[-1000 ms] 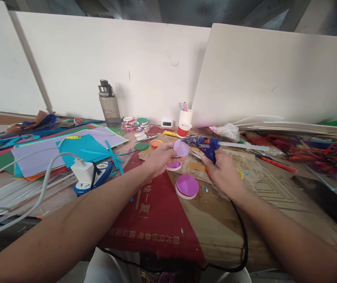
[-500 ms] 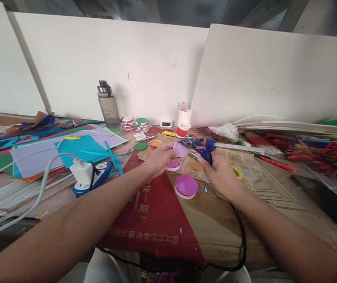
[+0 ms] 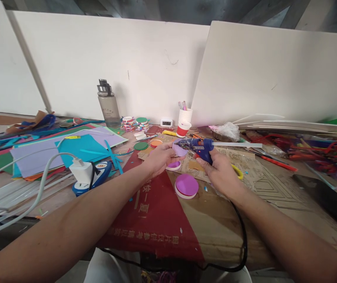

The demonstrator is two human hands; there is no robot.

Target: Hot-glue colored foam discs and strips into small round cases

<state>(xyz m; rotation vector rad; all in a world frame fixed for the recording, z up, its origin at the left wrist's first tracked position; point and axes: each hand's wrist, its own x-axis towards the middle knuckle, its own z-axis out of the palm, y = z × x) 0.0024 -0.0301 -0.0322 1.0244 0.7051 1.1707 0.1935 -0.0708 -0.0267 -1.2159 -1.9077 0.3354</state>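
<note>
My left hand [image 3: 160, 157] pinches a small lilac paper disc [image 3: 179, 149] above the table. My right hand [image 3: 220, 171] grips a blue glue gun [image 3: 201, 147] with a clear glue stick jutting out behind it. The gun's nozzle touches the disc's upper edge. Below my hands a larger purple-topped round [image 3: 186, 186] lies on the cardboard, and a smaller purple one [image 3: 173, 165] sits just under my left fingers. The gun's black cord [image 3: 244, 239] trails off the front edge.
Coloured paper sheets [image 3: 68, 149] and a white plug adapter [image 3: 81, 175] lie at the left. A water bottle [image 3: 108, 105], paper cups [image 3: 184, 122] and tape rolls [image 3: 134, 124] stand at the back. Pipe cleaners [image 3: 324, 151] pile at the right. A red banner [image 3: 153, 216] covers the table's middle front.
The glue gun's nozzle has come onto the lilac disc, and the disc has tilted flatter in my left fingers. Both hands stayed almost in place.
</note>
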